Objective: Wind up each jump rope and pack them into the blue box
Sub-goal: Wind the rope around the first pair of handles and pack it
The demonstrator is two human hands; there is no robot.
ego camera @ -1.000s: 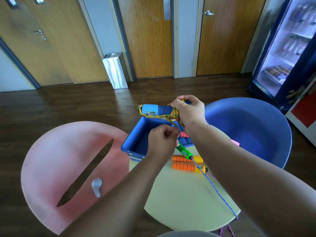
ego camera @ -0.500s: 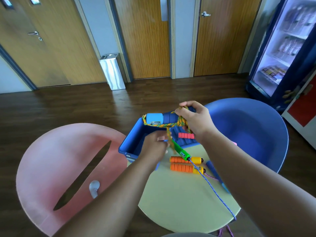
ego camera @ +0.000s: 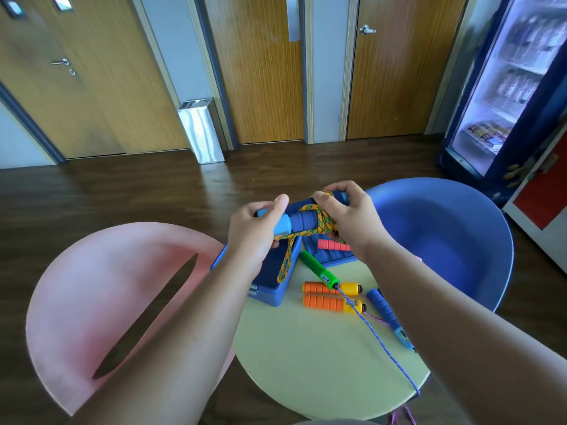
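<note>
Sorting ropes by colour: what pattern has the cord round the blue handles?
Orange cord flecked with green; the head view shows it best.

Round, pale yellow-green counter (ego camera: 322, 363). The blue box (ego camera: 267, 293) stands open at its far edge. A green handle (ego camera: 319, 271) lies just beside the box. Its thin blue cord (ego camera: 380, 348) runs across the top and over the near right edge. Two orange handles (ego camera: 325, 303) with yellow caps lie side by side at the green handle's cord end. To their right lie a purple cord (ego camera: 372, 315) and a dark blue handle (ego camera: 385, 312), which is partly hidden.
</note>
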